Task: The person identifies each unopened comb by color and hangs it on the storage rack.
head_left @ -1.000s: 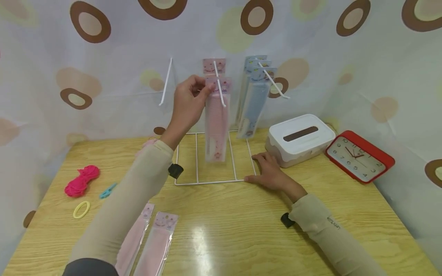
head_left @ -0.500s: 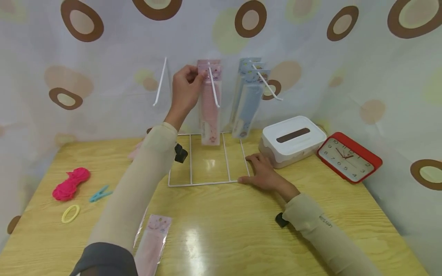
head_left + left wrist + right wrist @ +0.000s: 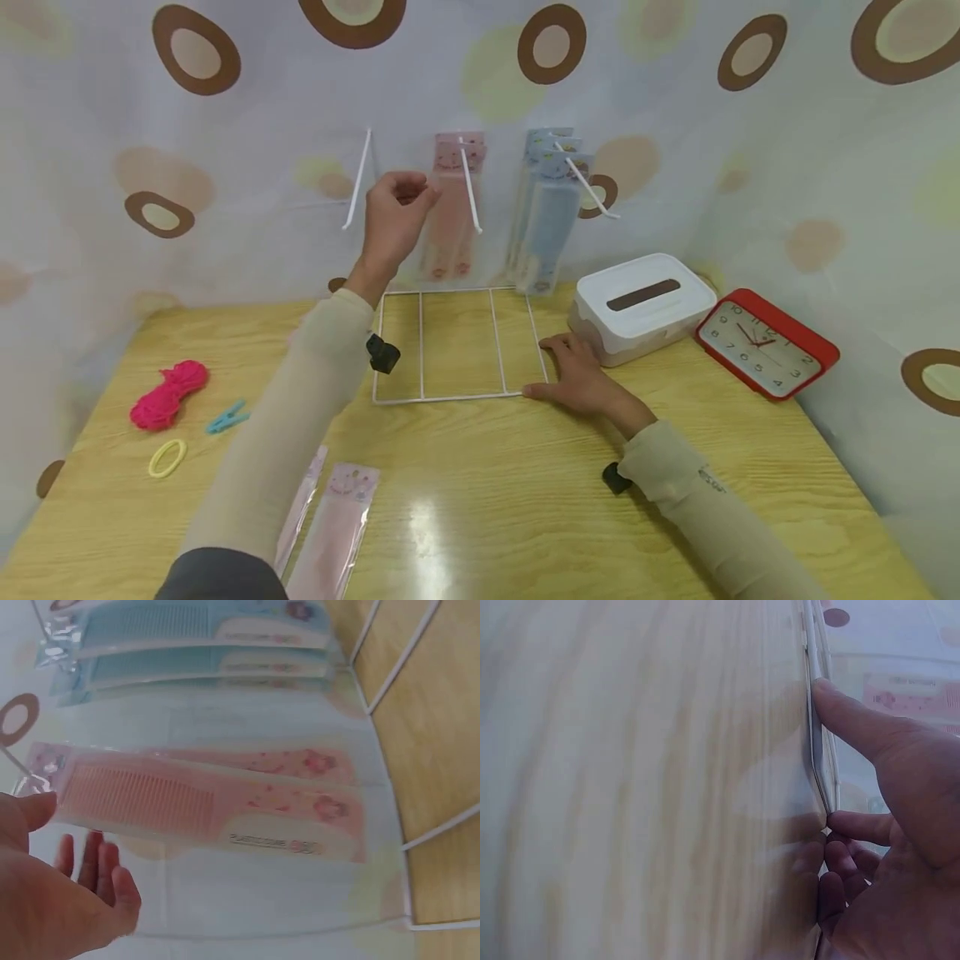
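Two pink packaged combs [image 3: 456,208] hang on the middle white hook [image 3: 470,187]. My left hand [image 3: 397,217] is just left of them, holding nothing; in the left wrist view its thumb and fingers [image 3: 126,896] are apart, with the thumb tip by the header of the front pink comb [image 3: 210,802]. Several blue packaged combs [image 3: 551,212] hang from the right hook [image 3: 592,187]. The left hook [image 3: 358,179] is bare. My right hand [image 3: 581,375] rests at the front right corner of the rack's white wire base [image 3: 450,398], thumb and forefinger spread and touching the wire [image 3: 815,645].
More pink packaged combs [image 3: 337,525] lie on the table's near left. Pink yarn [image 3: 168,396], a teal clip [image 3: 227,417] and a yellow ring [image 3: 167,458] lie left of my left sleeve. A white tissue box [image 3: 645,308] and red clock [image 3: 768,343] stand at the right.
The pink comb in my left hand slid back along the middle hook to the one behind it. My left hand has let go and moved slightly left and down. My right hand stayed on the base.
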Motion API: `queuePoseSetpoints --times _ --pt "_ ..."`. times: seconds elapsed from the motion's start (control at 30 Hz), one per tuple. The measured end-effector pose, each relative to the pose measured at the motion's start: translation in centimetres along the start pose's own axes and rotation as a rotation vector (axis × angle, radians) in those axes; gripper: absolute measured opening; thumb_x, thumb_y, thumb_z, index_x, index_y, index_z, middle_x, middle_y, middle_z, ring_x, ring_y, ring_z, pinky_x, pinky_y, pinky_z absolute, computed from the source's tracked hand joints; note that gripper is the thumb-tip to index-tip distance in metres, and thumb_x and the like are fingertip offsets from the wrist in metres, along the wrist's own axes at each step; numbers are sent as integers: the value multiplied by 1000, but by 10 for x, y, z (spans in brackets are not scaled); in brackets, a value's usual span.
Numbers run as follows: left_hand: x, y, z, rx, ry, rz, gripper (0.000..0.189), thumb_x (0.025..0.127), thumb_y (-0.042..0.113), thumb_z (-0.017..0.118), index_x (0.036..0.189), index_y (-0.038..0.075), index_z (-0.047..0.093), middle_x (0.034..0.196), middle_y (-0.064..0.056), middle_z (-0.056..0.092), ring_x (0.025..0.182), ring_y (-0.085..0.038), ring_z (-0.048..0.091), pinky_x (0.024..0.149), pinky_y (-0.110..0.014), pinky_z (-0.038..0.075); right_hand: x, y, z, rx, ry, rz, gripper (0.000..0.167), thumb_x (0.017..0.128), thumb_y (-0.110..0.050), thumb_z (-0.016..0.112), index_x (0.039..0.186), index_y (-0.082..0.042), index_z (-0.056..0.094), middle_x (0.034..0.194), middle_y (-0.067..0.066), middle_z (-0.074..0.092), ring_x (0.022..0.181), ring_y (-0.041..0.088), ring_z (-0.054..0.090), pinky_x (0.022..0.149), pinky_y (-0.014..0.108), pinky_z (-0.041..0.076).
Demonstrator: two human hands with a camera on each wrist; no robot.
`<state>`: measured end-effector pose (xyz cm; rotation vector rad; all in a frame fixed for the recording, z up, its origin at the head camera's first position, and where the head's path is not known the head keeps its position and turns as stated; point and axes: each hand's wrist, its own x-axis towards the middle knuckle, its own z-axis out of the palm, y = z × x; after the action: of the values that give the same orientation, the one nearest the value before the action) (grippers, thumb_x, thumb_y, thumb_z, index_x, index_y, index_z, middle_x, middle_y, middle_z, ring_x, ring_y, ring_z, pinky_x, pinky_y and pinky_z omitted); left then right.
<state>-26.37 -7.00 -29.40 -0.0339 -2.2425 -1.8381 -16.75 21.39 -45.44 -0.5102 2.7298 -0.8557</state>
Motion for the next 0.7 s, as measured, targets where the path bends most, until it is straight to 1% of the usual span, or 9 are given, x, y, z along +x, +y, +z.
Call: queuePoseSetpoints --times 0.03,0.1,0.2,0.3,0.4,0.47,0.53,0.63,0.7 --pt "-5 -3 1 20 -16 -8 32 95 14 68 121 -3 60 111 -11 63 104 -20 57 91 -27 48 -2 2 -3 1 4 12 84 86 -46 76 145 1 40 146 27 34 136 48 28 111 61 28" --pt "-16 -10 2 70 -71 -38 36 95 16 68 125 -1 59 116 -11 61 110 -22 56 95 -29 47 -7 6 -8 5 14 36 83 86 -45 77 145 1 40 147 28 32 137 48 26 111 62 27" --pt "-38 -23 -1 119 -169 -42 40 95 16 67 130 -1 55 122 -15 60 115 -26 55 99 -35 46 -12 10 -15 1 21 59 84 86 -45 76 145 2 39 148 28 30 137 49 24 111 63 25" --pt "-65 -34 -13 147 -248 -21 44 95 17 68 133 0 51 125 -17 60 117 -28 54 103 -42 43 -15 12 -17 -2 21 61 85 86 -47 75 145 3 38 148 29 30 137 50 25 111 63 24" --pt "-91 -43 -31 205 -339 3 49 94 21 71 133 3 49 123 -15 61 118 -30 54 104 -48 41 -16 12 -14 -7 17 58 87 86 -48 76 145 3 38 147 29 31 135 51 27 110 64 25" --pt "-106 -48 -46 281 -441 13 52 91 25 74 133 5 50 124 -12 61 119 -31 54 104 -50 40 -15 13 -11 -14 14 56 87 86 -49 76 145 2 38 146 29 33 133 50 28 109 63 26" --pt "-120 -53 -60 373 -577 27 59 87 28 79 134 6 51 128 -11 59 123 -33 51 104 -52 40 -15 12 -9 -19 13 51 87 85 -48 76 145 2 38 145 28 34 132 50 29 109 63 27" --pt "-140 -58 -79 561 -796 40 81 76 37 88 140 6 49 140 -14 51 131 -38 44 108 -60 34 -15 10 -8 -20 19 50 85 86 -46 77 145 1 38 145 27 33 132 49 29 108 62 27" --pt "-154 -61 -89 690 -908 48 99 66 45 92 145 6 45 147 -19 43 135 -43 38 108 -66 29 -15 9 -7 -16 19 49 85 86 -45 77 145 1 37 146 27 33 132 49 28 109 62 27"
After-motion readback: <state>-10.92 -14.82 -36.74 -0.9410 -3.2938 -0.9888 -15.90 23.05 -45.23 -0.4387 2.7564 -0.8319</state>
